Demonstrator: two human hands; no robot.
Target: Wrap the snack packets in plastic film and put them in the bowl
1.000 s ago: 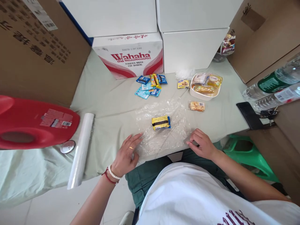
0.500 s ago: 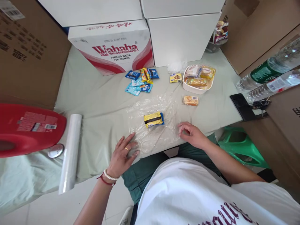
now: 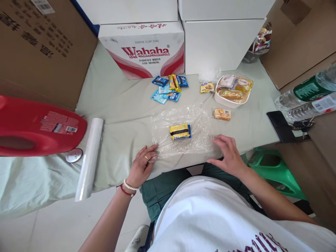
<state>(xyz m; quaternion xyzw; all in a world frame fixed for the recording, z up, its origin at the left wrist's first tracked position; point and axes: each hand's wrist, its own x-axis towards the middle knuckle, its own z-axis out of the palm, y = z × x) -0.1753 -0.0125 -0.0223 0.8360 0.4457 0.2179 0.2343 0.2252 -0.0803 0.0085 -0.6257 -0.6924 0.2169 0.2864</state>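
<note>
Yellow snack pkt (image 3: 179, 131) lies on a crinkled sheet of clear plastic film (image 3: 199, 140), btwn the person's hands & a bit beyond them, apart from both. A blue pkt (image 3: 189, 131) pokes out at its right end, mostly hidden. L hand (image 3: 143, 162) rests at the film's near-left corner, fingertips at the edge; can't tell if thumb & fingers pinch it or merely press. R hand (image 3: 229, 155) is by the near-right edge, thumb & fingers parted in a loose curve; contact w/ the film is hard to make out, the clear sheet blending into the pale cloth (image 3: 118, 105). Red jug (image 3: 34, 122) is cut off at far L, bottles (image 3: 312, 87) at far R; lettering on the white shirt (image 3: 210, 213) runs out of frame at bottom. Green stool (image 3: 275, 168) shows only in part. Back R, a bowl (image 3: 231, 102) holds wrapped snacks (image 3: 236, 85), the lower ones covered by those on top. Pouches (image 3: 166, 89) overlap nr a Wahaha carton (image 3: 147, 52), small print too tiny to read.
</note>
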